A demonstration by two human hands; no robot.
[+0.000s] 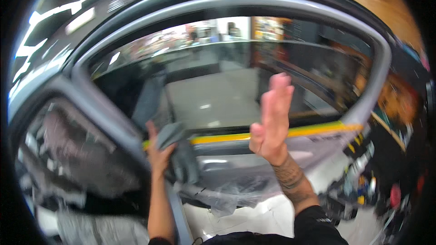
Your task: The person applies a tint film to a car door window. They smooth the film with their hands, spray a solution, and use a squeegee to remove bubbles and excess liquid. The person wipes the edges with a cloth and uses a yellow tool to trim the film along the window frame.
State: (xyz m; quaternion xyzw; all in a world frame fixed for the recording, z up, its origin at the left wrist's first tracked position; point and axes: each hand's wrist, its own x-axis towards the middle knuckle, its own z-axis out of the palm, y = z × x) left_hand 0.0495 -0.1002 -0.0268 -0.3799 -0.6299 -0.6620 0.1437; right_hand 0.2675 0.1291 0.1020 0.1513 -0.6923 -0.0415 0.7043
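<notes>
A car door window (209, 95) with dark glass fills the middle of the head view. A yellow strip (222, 139), which looks like tape, runs along its lower edge. At the lower left corner of the glass, my left hand (159, 154) grips a grey cloth (184, 159), which hangs down over the strip and door panel. My right hand (274, 120) is raised in front of the glass, right of centre, with straight fingers held together and nothing in it. Whether it touches the glass I cannot tell. Motion blurs both hands.
Clear plastic sheeting (236, 190) hangs over the lower door panel (290, 154). On the left, a front car seat (77, 154) shows through the neighbouring opening. Several blurred tools and bottles (361, 188) lie at the lower right. White floor tiles (263, 220) show below the door.
</notes>
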